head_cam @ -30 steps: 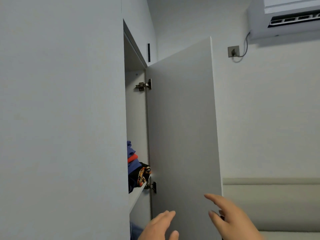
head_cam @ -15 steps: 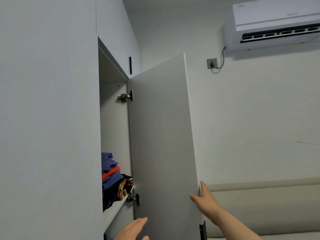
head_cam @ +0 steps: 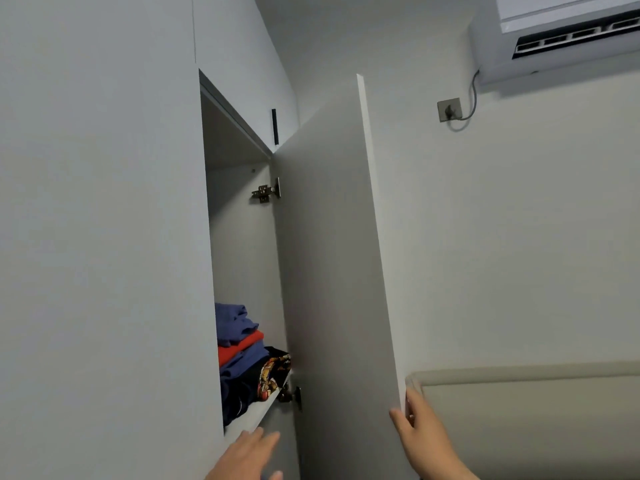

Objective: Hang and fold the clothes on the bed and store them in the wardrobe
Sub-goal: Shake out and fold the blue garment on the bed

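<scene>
A white wardrobe door (head_cam: 339, 258) stands half open in front of me. My right hand (head_cam: 420, 433) grips its free edge low down, thumb on the inner face and fingers wrapped behind the edge. My left hand (head_cam: 247, 457) is raised with straight fingers just below the shelf (head_cam: 256, 415), holding nothing. On that shelf lies a pile of folded clothes (head_cam: 242, 351): blue, red, blue, then dark pieces with a colourful print.
The shut wardrobe door (head_cam: 104, 237) fills the left side. A beige padded headboard (head_cam: 526, 410) runs along the wall on the right. Above it are a wall socket (head_cam: 449, 109) and an air conditioner (head_cam: 568, 36).
My right hand has reached the door's free edge and taken hold of it. The view has shifted, showing more of the wardrobe's inside and the clothes pile.
</scene>
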Available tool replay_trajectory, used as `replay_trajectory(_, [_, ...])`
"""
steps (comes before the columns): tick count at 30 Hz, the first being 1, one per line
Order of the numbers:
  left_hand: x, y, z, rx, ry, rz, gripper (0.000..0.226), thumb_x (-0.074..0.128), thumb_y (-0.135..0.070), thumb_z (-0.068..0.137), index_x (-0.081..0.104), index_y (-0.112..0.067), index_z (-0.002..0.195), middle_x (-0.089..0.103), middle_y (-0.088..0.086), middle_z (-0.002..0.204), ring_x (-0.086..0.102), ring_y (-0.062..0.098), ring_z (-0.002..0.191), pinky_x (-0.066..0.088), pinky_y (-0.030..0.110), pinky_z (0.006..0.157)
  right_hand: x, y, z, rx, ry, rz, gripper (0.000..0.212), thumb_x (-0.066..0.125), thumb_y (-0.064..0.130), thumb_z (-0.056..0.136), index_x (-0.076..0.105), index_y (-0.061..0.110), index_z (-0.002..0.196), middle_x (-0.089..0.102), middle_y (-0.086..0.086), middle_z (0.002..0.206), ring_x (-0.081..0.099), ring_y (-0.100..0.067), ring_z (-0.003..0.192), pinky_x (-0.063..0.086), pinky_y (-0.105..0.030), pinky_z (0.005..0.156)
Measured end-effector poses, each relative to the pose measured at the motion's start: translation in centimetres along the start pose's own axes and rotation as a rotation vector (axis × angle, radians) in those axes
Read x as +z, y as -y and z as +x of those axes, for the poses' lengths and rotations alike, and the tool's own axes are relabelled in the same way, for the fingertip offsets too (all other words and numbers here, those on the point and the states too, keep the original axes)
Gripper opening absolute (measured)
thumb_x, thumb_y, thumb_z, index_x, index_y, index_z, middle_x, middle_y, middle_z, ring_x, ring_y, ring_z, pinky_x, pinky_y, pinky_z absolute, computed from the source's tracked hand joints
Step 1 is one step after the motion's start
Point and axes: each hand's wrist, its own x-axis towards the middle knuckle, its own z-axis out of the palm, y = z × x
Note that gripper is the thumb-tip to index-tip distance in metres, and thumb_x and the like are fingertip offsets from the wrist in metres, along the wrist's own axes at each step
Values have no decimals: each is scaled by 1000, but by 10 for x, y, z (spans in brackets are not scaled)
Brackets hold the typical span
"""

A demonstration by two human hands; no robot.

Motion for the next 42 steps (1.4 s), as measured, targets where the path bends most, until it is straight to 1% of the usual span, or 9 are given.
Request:
replay_trajectory(1, [-5, -13, 11, -54, -206, -27, 69, -10, -56, 94, 0, -24, 155, -4, 5, 162, -1, 21, 150, 2, 29, 117, 7, 4, -7, -30, 18, -4, 20, 60, 22, 92, 57, 28, 111, 67, 5, 89, 66, -5, 77, 53, -30, 82])
replay_trajectory(3, [7, -10, 10, -84, -511, -73, 70, 44, -47, 95, 6, -37, 153, -4, -4, 163, -2, 15, 150, 5, 26, 118, 26, 14, -22, -74, 71, -12, 28, 62, 31, 90, 51, 42, 113, 67, 15, 93, 64, -1, 79, 53, -24, 80])
replay_trajectory(12, [18, -1, -16, -124, -685, -71, 77, 47, -37, 94, -3, -29, 153, -22, -1, 158, -11, 15, 149, 0, 22, 117, 119, 58, -54, -232, 186, 150, 72, 70, 47, 82, 18, 70, 126, 47, 28, 108, 54, 5, 92, 48, -12, 76])
replay_trajectory(15, [19, -10, -22, -145, -704, 207, 97, 85, -50, 48, 59, -4, 130, 42, 28, 143, 43, 41, 131, 46, 22, 97, 124, 55, -57, -263, 245, 231, 60, 58, 33, 95, 22, 55, 139, 44, 24, 122, 49, 7, 103, 41, -13, 90])
replay_trajectory(17, [28, -12, -19, -136, -727, 374, 86, 86, -56, 16, 80, -17, 93, 72, 17, 106, 56, 41, 106, 56, 26, 75, 124, 48, -60, -291, 303, 241, 53, 46, 26, 101, 21, 46, 143, 39, 20, 138, 41, 7, 123, 31, -16, 106])
replay_trajectory(19, [34, -15, -18, -153, -655, 445, 76, 79, -63, 24, 80, -22, 87, 74, 12, 100, 60, 36, 102, 31, 28, 110, 125, 39, -66, -263, 319, 369, 46, 45, 17, 101, 34, 35, 142, 37, 14, 147, 34, -2, 138, 25, -32, 118])
replay_trajectory(22, [43, -16, -15, -201, -628, 498, 86, 79, -66, 23, 79, -23, 98, 71, 11, 111, 65, 33, 104, -1, 41, 117, 135, 29, -77, -197, 332, 448, 46, 45, 11, 101, 34, 33, 140, 32, 9, 153, 26, -7, 144, 18, -37, 122])
replay_trajectory(28, [49, -10, -6, -208, -789, 429, 113, 86, -56, 43, 43, -17, 141, 40, 21, 146, -4, 27, 149, 13, 42, 113, 175, 15, -69, -147, 440, 379, 52, 35, 34, 104, 1, 46, 141, 5, 17, 159, 5, -2, 147, 4, -27, 122])
replay_trajectory(42, [60, 6, 18, -339, -937, 565, 127, 96, -43, 27, 39, -5, 135, 46, 18, 142, -5, 25, 150, 11, 41, 115, 211, 18, -60, -182, 517, 216, 71, 44, 56, 95, -13, 54, 137, -5, 16, 161, 4, -12, 149, 10, -32, 120])
